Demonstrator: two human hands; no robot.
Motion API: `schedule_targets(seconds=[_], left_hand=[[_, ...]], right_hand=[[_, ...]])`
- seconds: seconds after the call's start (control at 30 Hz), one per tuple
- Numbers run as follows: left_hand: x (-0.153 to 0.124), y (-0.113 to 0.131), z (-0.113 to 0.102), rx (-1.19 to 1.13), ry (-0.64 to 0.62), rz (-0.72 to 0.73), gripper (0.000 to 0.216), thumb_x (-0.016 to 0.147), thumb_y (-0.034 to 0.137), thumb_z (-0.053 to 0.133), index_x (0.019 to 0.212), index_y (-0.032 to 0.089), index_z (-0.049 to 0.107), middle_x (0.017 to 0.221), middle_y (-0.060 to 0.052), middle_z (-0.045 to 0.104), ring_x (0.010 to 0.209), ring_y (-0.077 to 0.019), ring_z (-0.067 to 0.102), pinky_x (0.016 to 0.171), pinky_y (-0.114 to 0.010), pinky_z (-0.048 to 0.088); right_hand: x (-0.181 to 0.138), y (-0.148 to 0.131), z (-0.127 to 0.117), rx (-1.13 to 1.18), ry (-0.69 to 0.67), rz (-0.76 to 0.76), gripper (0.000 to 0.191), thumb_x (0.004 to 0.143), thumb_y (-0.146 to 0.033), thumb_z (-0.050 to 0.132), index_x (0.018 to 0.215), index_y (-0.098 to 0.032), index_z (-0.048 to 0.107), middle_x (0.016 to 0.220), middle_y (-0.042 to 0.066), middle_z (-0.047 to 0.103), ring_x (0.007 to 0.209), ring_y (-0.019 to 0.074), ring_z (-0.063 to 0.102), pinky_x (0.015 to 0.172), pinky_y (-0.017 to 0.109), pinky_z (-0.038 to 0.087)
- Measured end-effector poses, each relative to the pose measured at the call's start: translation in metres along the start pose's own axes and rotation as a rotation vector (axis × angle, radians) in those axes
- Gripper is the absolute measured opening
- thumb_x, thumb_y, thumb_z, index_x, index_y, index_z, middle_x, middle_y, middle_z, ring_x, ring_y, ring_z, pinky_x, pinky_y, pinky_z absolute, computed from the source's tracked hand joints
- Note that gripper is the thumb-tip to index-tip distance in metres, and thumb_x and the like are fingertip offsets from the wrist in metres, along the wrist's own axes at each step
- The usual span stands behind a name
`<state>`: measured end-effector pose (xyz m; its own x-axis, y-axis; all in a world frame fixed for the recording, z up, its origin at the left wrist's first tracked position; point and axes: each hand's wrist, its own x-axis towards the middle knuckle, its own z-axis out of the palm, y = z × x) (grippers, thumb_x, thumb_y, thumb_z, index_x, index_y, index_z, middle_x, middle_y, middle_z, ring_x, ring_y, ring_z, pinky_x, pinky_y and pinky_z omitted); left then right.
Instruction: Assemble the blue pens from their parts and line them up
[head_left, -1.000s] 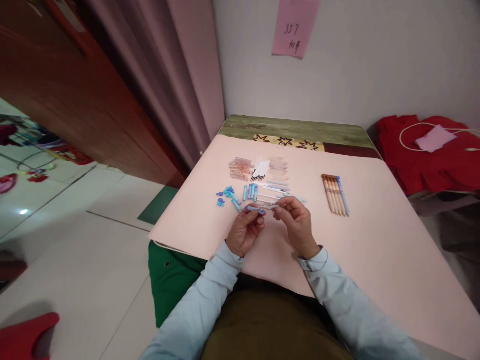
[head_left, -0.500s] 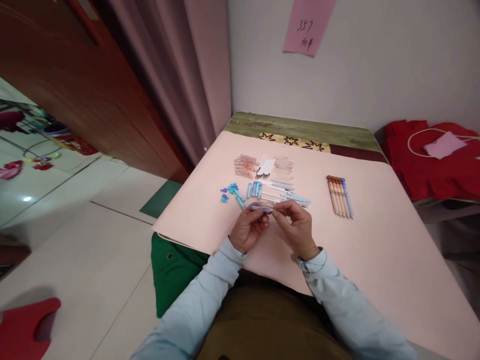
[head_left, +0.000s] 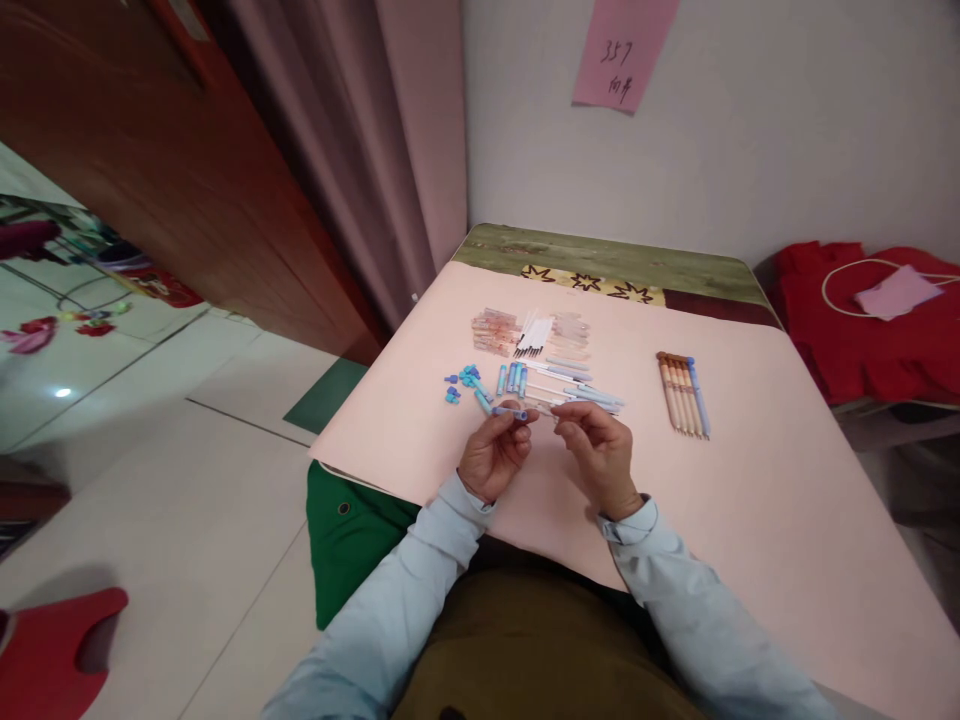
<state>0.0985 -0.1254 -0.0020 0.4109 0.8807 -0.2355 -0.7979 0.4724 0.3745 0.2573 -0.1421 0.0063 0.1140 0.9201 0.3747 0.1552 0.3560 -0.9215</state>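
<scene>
My left hand point(head_left: 493, 455) is closed in a pinch on a short blue pen piece point(head_left: 511, 412), held just above the pink table cover point(head_left: 750, 520). My right hand point(head_left: 602, 452) is closed on a thin clear pen part point(head_left: 551, 410) whose end meets the blue piece. Just beyond my fingers lie several loose blue and clear pen barrels point(head_left: 570, 385), a cluster of small blue caps point(head_left: 463, 384) to the left, and bundles of refills and orange-patterned parts point(head_left: 529, 335) farther back.
A row of several finished orange pens and one blue one point(head_left: 682, 392) lies to the right. Red cloth with a pink paper point(head_left: 862, 310) sits beyond the table's right edge. A curtain and wooden door stand at left; a pink note point(head_left: 625, 50) hangs on the wall.
Both hands stay together over the same spot, bringing the two pen pieces end to end. The view has shifted slightly.
</scene>
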Motion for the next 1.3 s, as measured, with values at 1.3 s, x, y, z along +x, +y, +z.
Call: schedule_targets(seconds=[1.3], left_hand=[[-0.003,0.033,-0.008,-0.091,0.158,0.174,0.014,0.094,0.024,0.056,0.088,0.013,0.063,0.072,-0.001,0.063,0.051,-0.0033,0.045,0.046,-0.014,0.039]], right_hand=[[0.028,0.009,-0.049,-0.792,0.075,0.220,0.016,0.080,-0.036,0.062,0.079,-0.024,0.072,0.071,-0.001,0.066,0.065,0.0149,0.057,0.060,0.026,0.035]])
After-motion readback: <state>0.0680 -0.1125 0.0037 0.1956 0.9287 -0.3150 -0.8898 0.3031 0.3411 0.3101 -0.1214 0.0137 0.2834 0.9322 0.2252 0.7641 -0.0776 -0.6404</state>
